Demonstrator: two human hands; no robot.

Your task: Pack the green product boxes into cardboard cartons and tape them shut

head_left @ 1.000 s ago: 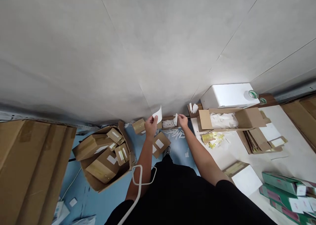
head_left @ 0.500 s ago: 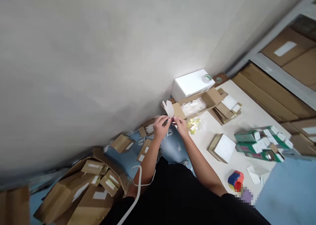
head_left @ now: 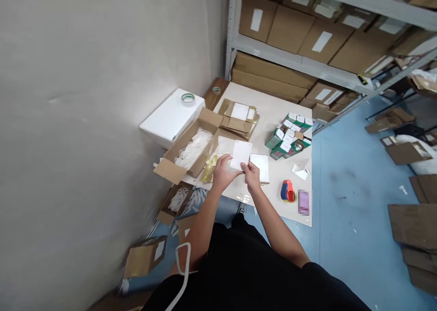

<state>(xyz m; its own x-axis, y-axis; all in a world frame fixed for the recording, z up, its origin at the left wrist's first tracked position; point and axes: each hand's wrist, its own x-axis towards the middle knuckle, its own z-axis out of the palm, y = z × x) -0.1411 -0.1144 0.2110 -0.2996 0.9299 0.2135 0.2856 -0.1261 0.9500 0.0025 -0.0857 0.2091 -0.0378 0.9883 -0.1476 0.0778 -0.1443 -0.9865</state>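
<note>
White rectangular paper sheet [head_left: 241,153] has moved from the pale tabletop's [head_left: 278,170] edge to above it, near the white-topped box [head_left: 261,165]. The right hand [head_left: 251,176] pinches its lower edge; the left hand [head_left: 222,176] curves alongside, grip unclear. Picked up, it seems not yet set down.

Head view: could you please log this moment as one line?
right hand: holds white sheet; left hand: at its edge, hold unclear; nearby: open carton

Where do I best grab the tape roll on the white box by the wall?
Probably from above, pinching the tape roll by its near wall, inside and out: it lies flat on the white box, open centre facing up.
</note>
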